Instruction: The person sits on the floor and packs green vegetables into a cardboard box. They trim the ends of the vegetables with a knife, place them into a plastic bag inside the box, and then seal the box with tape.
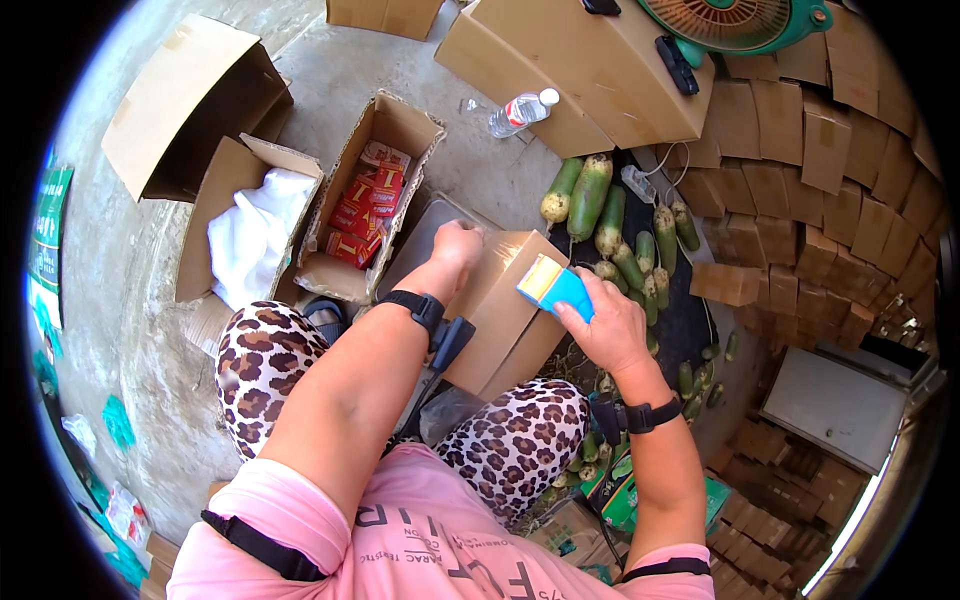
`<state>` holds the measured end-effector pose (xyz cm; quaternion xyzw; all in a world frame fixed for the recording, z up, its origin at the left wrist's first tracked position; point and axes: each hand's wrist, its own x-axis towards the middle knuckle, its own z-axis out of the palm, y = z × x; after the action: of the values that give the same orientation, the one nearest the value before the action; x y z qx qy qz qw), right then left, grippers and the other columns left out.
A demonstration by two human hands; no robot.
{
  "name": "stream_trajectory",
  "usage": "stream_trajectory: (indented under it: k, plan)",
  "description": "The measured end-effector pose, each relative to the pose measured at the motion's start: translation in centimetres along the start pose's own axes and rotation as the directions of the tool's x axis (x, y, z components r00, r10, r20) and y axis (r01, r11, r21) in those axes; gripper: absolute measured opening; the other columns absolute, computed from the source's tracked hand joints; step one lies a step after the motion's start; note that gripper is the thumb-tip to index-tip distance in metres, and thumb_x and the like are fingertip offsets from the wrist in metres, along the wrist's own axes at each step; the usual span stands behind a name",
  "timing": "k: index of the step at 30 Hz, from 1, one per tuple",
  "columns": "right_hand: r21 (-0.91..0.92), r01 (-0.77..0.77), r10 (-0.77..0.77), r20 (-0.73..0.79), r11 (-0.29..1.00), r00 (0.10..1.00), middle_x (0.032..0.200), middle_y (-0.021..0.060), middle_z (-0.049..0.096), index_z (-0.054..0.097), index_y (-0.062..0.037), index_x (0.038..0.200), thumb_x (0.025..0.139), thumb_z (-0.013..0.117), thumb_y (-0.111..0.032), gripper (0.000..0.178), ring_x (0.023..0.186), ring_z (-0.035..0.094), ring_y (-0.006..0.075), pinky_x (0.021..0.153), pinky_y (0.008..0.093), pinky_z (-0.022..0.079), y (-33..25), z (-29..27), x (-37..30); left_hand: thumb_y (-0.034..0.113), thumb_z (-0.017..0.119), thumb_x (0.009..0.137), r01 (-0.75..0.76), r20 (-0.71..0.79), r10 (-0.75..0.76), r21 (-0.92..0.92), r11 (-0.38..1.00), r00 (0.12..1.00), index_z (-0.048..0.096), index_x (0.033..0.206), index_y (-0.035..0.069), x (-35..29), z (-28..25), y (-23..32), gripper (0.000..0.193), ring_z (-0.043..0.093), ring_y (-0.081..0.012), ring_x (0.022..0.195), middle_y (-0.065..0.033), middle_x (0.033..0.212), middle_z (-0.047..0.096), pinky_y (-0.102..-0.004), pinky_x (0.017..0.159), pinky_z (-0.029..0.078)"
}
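Observation:
My right hand [610,325] is closed round a flat blue thing with a yellow and white band [556,287]; its exact kind I cannot make out. It is held above the right side of a closed brown carton [500,340], which stands between my knees. My left hand [458,248] is curled at the carton's far left edge, beside a greyish clear plastic tub [412,240]. Its fingers are closed, and whatever they may hold is hidden. Left of the tub, an open cardboard box [335,268] contains several red packets [372,205].
Another open box [205,215] holds white cloth [258,232]. A clear bottle [520,113] stands beyond the carton, near a large box [590,70]. Several green radishes [590,200] lie to the right, before stacked cartons [790,190]. A green fan [740,20] is at the top right.

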<state>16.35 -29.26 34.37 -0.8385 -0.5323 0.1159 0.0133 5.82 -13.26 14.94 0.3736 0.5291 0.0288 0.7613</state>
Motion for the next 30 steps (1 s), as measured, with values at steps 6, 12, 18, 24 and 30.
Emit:
stream_trajectory:
  k: [6,12,18,24,30]
  plan:
    - [-0.030,0.013,-0.013,-0.012,0.999,1.000,0.085,0.0151,0.066,0.064,-0.0109,0.119,0.077,0.074,-0.044,0.054,0.073,0.066,0.0341,0.063,0.0434,0.054,-0.5,0.1,0.7,0.022,0.060,0.090,-0.238,-0.014,0.284,0.508,0.828,0.959,0.063,0.115,-0.001,-1.1,1.4,-1.1,0.034,0.060,-0.0419,0.110,-0.0242,0.115,0.065,-0.0449,0.097,0.047]
    - [0.005,0.006,-0.006,-0.032,1.000,0.999,0.084,0.0144,0.066,0.065,-0.0113,0.117,0.075,0.075,-0.041,0.052,0.072,0.066,0.0339,0.062,0.0429,0.054,-0.3,0.1,0.6,0.020,0.064,0.088,-0.116,-0.203,0.273,0.565,0.817,0.940,0.060,0.110,-0.001,-1.7,0.1,-1.8,0.031,0.064,-0.0360,0.104,-0.0216,0.111,0.066,-0.0419,0.093,0.049]
    - [-0.011,-0.004,0.003,-0.058,1.000,0.998,0.084,0.0126,0.067,0.066,-0.0116,0.113,0.073,0.077,-0.042,0.051,0.072,0.067,0.0331,0.061,0.0426,0.054,-0.7,0.0,0.6,0.031,0.053,0.095,-0.417,0.192,0.372,0.330,0.847,0.908,0.061,0.112,0.001,-2.5,1.5,0.1,0.036,0.060,-0.0416,0.110,-0.0244,0.111,0.066,-0.0439,0.094,0.048]
    - [0.021,-0.028,0.029,-0.052,0.999,0.998,0.085,0.0122,0.068,0.066,-0.0116,0.110,0.073,0.075,-0.045,0.051,0.073,0.067,0.0338,0.062,0.0437,0.054,0.4,0.7,0.4,0.030,0.049,0.095,-0.196,0.058,0.225,0.728,0.657,0.973,0.065,0.108,0.002,-0.8,0.2,-1.7,0.035,0.061,-0.0411,0.108,-0.0246,0.111,0.066,-0.0468,0.092,0.049]
    - [0.057,-0.152,0.147,0.094,0.987,0.985,0.096,0.0150,0.070,0.062,-0.0103,0.113,0.075,0.073,-0.047,0.054,0.084,0.067,0.0369,0.073,0.0456,0.054,1.2,0.8,1.8,0.025,0.059,0.089,-0.465,0.092,0.567,0.685,0.561,0.819,0.056,0.120,0.001,-11.2,2.1,-1.2,0.039,0.053,-0.0405,0.118,-0.0245,0.129,0.055,-0.0476,0.099,0.043]
